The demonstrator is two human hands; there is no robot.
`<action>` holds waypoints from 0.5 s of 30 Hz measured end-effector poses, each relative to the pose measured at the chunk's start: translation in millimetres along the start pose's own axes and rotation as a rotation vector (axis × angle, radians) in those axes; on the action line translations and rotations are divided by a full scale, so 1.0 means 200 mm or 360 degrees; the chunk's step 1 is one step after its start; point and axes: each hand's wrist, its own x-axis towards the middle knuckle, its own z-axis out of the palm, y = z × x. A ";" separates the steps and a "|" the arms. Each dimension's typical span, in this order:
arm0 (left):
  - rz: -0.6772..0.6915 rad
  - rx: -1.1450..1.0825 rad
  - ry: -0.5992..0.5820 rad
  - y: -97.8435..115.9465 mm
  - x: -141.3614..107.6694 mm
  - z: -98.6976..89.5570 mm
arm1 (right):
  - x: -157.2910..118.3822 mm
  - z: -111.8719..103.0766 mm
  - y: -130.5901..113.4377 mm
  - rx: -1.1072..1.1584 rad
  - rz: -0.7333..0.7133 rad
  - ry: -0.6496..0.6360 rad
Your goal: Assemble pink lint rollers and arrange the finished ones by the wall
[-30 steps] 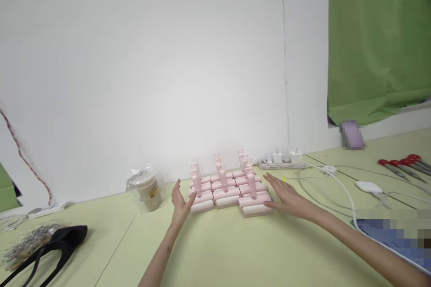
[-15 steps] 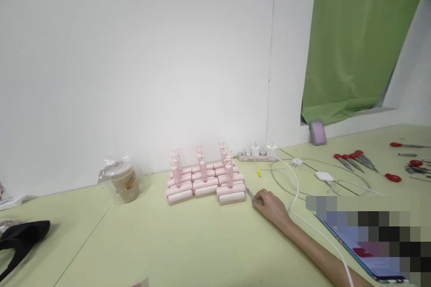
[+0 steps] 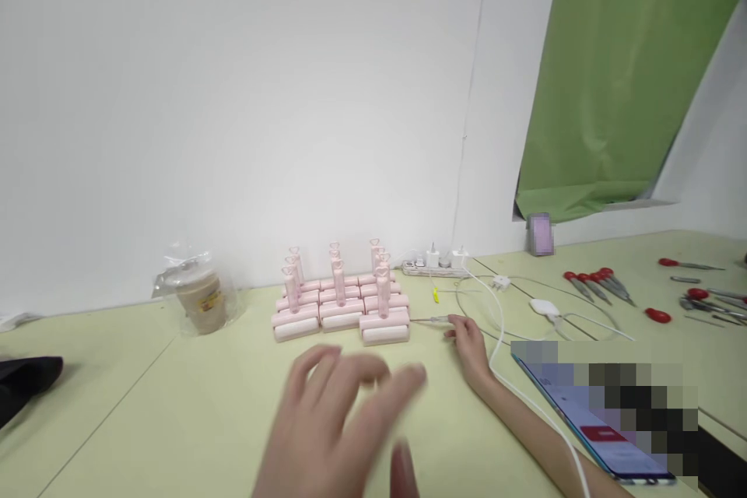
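My left hand (image 3: 338,420) is raised in the foreground, somewhat blurred, with its fingers bent but apart and nothing in them. Beyond it, several pink lint rollers (image 3: 339,320) stand in rows near the wall, their handles upright. To the right of these, my right hand (image 3: 470,344) rests low over the table, its fingertips closed on the end of a slim grey pointed tool (image 3: 439,319). The thin tip of that tool points left at the nearest right-hand roller. Its exact kind is too small to make out.
At left stand a bagged cup (image 3: 201,303) and a black object (image 3: 26,381). Behind my right hand are a power strip (image 3: 432,270) and white cables (image 3: 499,319). A phone or tablet (image 3: 575,412) lies right, partly blurred out; red-handled tools (image 3: 601,284) lie farther back.
My left hand has come into view from below. The slim tool in my right hand has turned to lie more level. The view has shifted slightly, moving the table's things left.
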 end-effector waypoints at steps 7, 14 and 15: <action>-0.0673 -0.0155 -0.0302 -0.59 0.28 0.46 | -0.07 -0.02 -0.09 0.0447 0.0058 0.0019; -0.0768 -0.0373 -0.0276 -0.80 0.23 0.67 | -0.07 -0.06 -0.21 0.0577 0.0044 -0.0396; -0.0771 -0.0412 -0.0257 -0.80 0.22 0.67 | -0.08 -0.06 -0.24 0.0568 0.0036 -0.0504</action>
